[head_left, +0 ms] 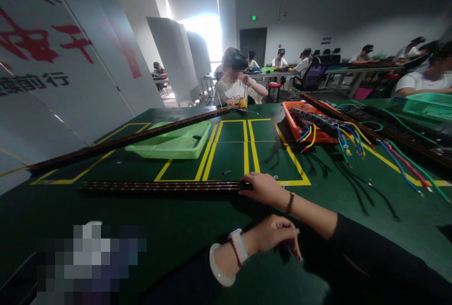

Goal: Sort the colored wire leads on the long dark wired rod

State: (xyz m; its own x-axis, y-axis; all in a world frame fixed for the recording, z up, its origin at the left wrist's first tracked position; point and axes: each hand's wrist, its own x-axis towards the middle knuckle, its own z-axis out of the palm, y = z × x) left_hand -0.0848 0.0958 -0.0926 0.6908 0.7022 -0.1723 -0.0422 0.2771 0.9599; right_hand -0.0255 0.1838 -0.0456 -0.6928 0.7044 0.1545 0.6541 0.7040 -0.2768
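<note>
A long dark strip [162, 186] with several rows of small bright dots lies across the table in front of me. My right hand [264, 187], with a beaded bracelet on its wrist, has its fingers closed around the strip's right end. Closer to me, my left hand [273, 233] hovers over the table; a watch band and a white bangle circle its wrist. Its fingers droop loosely and stand apart, and I make out nothing held in them. Beneath them is a dark patch I cannot identify. Beyond the strip lies a small grey piece [226, 172].
A light green tray [169, 147] stands left, with another long dark strip [116, 141] slanting across it. An orange basket [291, 119] at right holds strips and coloured cables [348, 140]. A person [233, 81] sits opposite. Yellow tape lines [208, 154] mark the green table.
</note>
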